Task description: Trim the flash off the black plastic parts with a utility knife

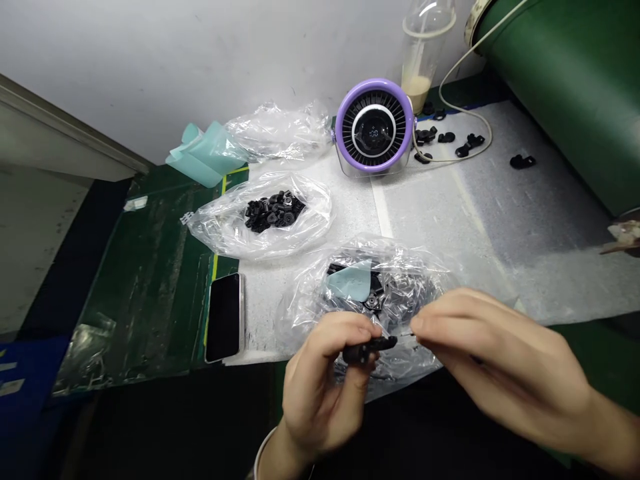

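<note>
My left hand (325, 380) pinches a small black plastic part (369, 348) between thumb and fingers, just above the table's near edge. My right hand (495, 360) has its fingertips pressed together right beside the part's right end, pinching something thin I cannot make out. Behind both hands lies a crumpled clear plastic bag (400, 280) holding black parts and a pale blue slip. Farther back left, a second clear bag (220, 227) holds a pile of black parts (274, 211).
A dark phone (224, 317) lies at the left of the white foam sheet (500, 220). A purple desk fan (374, 128), a clear cup (424, 47), a white cable and loose black parts (522, 161) stand at the back. A green roll (575, 80) fills the right.
</note>
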The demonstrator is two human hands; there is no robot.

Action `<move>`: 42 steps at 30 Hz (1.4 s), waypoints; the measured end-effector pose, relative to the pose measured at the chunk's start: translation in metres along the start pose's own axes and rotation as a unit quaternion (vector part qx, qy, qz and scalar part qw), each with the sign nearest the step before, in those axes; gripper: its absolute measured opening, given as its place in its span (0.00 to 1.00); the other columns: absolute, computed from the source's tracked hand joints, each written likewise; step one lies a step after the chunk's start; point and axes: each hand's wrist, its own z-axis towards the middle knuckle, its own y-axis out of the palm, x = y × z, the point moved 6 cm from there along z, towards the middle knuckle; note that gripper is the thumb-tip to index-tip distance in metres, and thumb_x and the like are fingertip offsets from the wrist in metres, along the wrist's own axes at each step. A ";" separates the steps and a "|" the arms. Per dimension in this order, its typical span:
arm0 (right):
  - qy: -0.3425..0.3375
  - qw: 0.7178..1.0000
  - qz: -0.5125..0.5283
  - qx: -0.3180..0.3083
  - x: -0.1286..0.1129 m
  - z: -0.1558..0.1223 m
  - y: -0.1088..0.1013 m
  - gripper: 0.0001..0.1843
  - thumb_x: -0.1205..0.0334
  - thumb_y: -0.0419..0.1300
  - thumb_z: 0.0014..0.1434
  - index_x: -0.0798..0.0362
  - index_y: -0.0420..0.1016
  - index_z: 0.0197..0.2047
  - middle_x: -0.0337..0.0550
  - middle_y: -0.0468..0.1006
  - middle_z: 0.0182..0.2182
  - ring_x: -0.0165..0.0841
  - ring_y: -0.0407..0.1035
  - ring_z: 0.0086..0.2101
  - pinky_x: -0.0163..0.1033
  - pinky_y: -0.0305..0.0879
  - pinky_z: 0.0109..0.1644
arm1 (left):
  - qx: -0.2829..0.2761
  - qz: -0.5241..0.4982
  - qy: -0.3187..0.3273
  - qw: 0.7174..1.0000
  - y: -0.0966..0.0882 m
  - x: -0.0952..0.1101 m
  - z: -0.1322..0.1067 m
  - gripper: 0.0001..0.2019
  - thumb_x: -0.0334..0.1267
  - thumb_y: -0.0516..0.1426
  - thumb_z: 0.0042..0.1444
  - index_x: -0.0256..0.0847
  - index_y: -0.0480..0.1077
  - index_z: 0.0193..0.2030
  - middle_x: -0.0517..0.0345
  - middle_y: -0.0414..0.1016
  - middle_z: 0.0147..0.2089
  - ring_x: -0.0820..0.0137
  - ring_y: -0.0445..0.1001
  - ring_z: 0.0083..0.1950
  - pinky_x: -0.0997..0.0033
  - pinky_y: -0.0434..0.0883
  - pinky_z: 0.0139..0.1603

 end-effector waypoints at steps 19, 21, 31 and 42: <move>-0.088 0.956 -0.281 0.007 -0.020 -0.002 0.006 0.14 0.73 0.55 0.67 0.53 0.79 0.50 0.50 0.83 0.44 0.44 0.75 0.44 0.54 0.67 0.46 | -0.004 0.215 0.087 0.973 0.000 0.009 -0.001 0.21 0.17 0.56 0.59 0.37 0.71 0.56 0.48 0.82 0.46 0.65 0.83 0.45 0.69 0.84 0.44; -0.096 0.956 -0.277 0.014 -0.018 -0.001 0.006 0.14 0.74 0.54 0.68 0.54 0.79 0.49 0.51 0.83 0.44 0.44 0.75 0.44 0.53 0.67 0.46 | -0.008 0.212 0.091 0.973 0.001 0.010 -0.001 0.21 0.16 0.56 0.58 0.36 0.72 0.55 0.48 0.82 0.46 0.65 0.83 0.46 0.69 0.84 0.45; 0.022 0.997 -0.068 0.033 0.020 0.009 0.005 0.18 0.76 0.56 0.70 0.52 0.70 0.59 0.47 0.82 0.43 0.36 0.77 0.42 0.43 0.73 0.44 | -0.033 0.142 0.067 0.987 0.005 0.016 0.005 0.17 0.18 0.56 0.62 0.38 0.71 0.55 0.50 0.82 0.44 0.67 0.83 0.45 0.69 0.84 0.44; 0.311 0.892 0.326 -0.045 0.032 0.007 0.033 0.09 0.57 0.64 0.69 0.51 0.75 0.37 0.34 0.70 0.25 0.26 0.65 0.26 0.29 0.65 0.29 | -0.057 0.109 0.062 0.990 0.007 0.008 0.009 0.14 0.32 0.52 0.74 0.35 0.72 0.61 0.45 0.83 0.48 0.64 0.84 0.45 0.67 0.83 0.43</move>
